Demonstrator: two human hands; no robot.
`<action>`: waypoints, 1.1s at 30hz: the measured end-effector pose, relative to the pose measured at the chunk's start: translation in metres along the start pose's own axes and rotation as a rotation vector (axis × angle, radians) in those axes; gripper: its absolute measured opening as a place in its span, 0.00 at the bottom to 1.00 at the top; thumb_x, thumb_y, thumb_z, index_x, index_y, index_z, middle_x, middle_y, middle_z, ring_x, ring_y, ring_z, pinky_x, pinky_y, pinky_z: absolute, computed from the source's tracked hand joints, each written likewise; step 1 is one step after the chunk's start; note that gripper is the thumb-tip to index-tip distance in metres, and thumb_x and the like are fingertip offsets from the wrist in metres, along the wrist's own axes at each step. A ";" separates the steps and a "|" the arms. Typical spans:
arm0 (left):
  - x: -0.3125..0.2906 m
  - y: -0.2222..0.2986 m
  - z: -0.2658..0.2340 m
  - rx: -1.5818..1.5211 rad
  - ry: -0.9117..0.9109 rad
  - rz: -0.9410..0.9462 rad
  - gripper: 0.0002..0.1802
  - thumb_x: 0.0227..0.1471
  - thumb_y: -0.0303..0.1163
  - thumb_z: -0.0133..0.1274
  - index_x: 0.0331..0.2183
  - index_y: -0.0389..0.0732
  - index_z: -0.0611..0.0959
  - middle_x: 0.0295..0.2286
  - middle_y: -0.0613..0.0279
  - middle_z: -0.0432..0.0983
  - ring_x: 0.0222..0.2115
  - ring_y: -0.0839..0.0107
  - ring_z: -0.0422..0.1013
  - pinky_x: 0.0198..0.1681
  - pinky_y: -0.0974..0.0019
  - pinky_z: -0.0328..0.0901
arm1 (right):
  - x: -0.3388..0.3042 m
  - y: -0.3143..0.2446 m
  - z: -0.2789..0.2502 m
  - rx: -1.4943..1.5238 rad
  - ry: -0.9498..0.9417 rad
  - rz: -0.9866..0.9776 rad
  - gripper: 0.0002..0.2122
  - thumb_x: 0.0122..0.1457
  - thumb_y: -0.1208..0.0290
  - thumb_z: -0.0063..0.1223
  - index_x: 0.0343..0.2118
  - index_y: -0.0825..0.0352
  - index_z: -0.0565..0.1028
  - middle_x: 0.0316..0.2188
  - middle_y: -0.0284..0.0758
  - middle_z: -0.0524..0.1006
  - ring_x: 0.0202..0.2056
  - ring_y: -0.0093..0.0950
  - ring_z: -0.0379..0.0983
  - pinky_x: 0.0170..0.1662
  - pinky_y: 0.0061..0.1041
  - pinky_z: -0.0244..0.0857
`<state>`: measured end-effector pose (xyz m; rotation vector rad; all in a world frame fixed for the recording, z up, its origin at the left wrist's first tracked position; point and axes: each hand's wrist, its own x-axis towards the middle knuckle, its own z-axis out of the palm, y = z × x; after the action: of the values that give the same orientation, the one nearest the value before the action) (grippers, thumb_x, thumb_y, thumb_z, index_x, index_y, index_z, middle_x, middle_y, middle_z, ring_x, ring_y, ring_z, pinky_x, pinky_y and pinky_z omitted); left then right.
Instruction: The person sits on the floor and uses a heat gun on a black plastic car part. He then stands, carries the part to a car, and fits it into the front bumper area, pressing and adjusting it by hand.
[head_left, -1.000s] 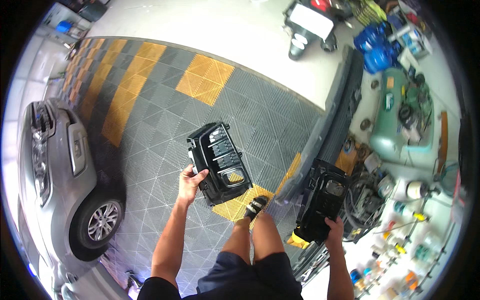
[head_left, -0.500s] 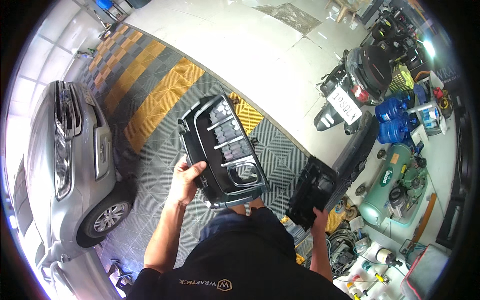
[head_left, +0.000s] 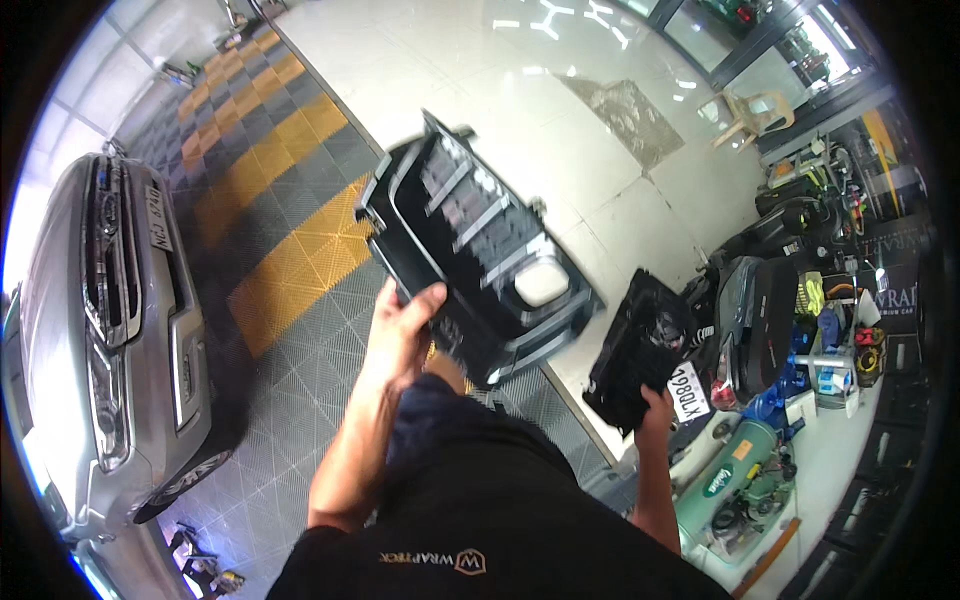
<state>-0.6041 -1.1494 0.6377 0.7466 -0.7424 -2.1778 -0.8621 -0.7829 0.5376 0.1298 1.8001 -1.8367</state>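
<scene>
My left hand (head_left: 405,325) grips the lower left edge of a black plastic car bumper trim piece (head_left: 500,335), thumb on top and fingers behind. The trim has silver-edged bars, a textured insert and a squarish opening at its right end. It is held tilted in the air in front of me. At my right side, my right hand (head_left: 655,408) is closed on the near end of a smaller black plastic car part (head_left: 635,350) with a recessed, box-like face. The two pieces are apart. The fingers behind each piece are hidden.
A silver car (head_left: 110,330) stands at the left on grey and orange floor tiles (head_left: 300,270). To the right are a motorcycle (head_left: 750,330), a green air compressor (head_left: 725,480) and blue water bottles (head_left: 775,400). A plastic chair (head_left: 750,112) stands at the far right.
My view has swung to the right and farther ahead. The bumper trim has tilted, its right end lower. Both hands keep hold of their pieces.
</scene>
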 end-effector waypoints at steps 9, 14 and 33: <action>0.268 0.068 0.085 -0.062 -0.031 -0.055 0.19 0.62 0.32 0.60 0.53 0.40 0.76 0.45 0.57 0.81 0.42 0.65 0.82 0.46 0.58 0.80 | 0.147 -0.040 0.098 0.000 0.145 0.050 0.19 0.58 0.79 0.55 0.54 0.70 0.74 0.46 0.40 0.80 0.45 0.38 0.81 0.52 0.39 0.78; 0.424 0.088 0.143 -0.045 -0.121 0.037 0.20 0.64 0.35 0.58 0.53 0.38 0.76 0.45 0.57 0.82 0.43 0.65 0.82 0.48 0.60 0.79 | 0.271 -0.095 0.180 0.107 0.210 0.084 0.18 0.59 0.78 0.54 0.53 0.72 0.76 0.49 0.38 0.80 0.48 0.32 0.78 0.54 0.31 0.71; 0.884 0.198 0.324 -0.242 -0.101 0.147 0.33 0.64 0.53 0.55 0.57 0.37 0.76 0.48 0.52 0.82 0.45 0.61 0.81 0.50 0.55 0.76 | 0.769 -0.351 0.498 0.098 -0.059 -0.006 0.19 0.60 0.81 0.51 0.55 0.72 0.74 0.46 0.41 0.81 0.44 0.35 0.81 0.51 0.32 0.75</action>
<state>-1.2578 -1.8473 0.7397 0.4472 -0.5517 -2.1337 -1.5104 -1.5185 0.5579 0.1056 1.6725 -1.9135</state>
